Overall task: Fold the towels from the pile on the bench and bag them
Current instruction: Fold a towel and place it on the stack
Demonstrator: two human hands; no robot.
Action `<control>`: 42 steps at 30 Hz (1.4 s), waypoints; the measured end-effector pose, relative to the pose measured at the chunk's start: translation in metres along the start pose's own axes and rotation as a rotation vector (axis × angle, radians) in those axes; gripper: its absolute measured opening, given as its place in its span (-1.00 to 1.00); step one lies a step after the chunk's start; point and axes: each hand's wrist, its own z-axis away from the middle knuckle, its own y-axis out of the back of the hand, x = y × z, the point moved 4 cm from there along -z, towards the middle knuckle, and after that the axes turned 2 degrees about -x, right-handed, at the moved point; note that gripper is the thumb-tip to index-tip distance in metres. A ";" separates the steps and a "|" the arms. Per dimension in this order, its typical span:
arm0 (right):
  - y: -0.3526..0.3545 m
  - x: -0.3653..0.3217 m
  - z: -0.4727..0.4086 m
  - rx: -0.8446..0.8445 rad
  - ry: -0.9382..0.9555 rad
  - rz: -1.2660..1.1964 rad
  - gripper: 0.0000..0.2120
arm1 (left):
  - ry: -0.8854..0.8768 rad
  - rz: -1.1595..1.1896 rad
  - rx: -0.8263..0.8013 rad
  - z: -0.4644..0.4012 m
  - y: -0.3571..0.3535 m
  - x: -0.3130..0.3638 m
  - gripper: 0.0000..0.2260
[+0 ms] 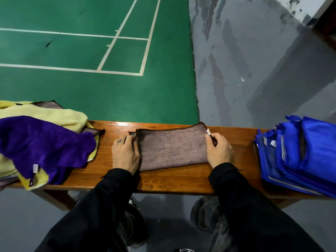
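Note:
A grey-brown towel (pixel 172 147) with dark trim lies folded flat in the middle of the wooden bench (pixel 171 180). My left hand (pixel 125 154) rests on its left edge, fingertips at the far left corner. My right hand (pixel 219 150) holds the right edge, with thumb and fingers pinching the cloth near a small white label at the far right corner. The pile of loose towels sits at the bench's left end: a purple towel (pixel 43 144) on top of yellow towels (pixel 54 113). A stack of blue bags (pixel 300 153) lies at the right end.
Beyond the bench lie a green court floor (pixel 91 51) with white lines and grey concrete (pixel 245 70) to the right. My legs and shoes show under the bench's near edge. Bare bench wood shows between the folded towel and each end stack.

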 end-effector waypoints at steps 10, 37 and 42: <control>-0.006 0.004 -0.005 -0.005 0.016 0.086 -0.75 | 0.013 0.064 0.012 -0.003 -0.004 0.001 -0.87; 0.017 -0.044 0.137 -0.575 0.314 -0.295 -0.82 | -0.593 -0.061 -0.400 0.117 0.025 0.029 -0.27; 0.040 -0.025 0.118 -0.483 0.030 -0.649 -0.79 | -0.503 0.233 -0.389 0.118 0.030 0.055 -0.66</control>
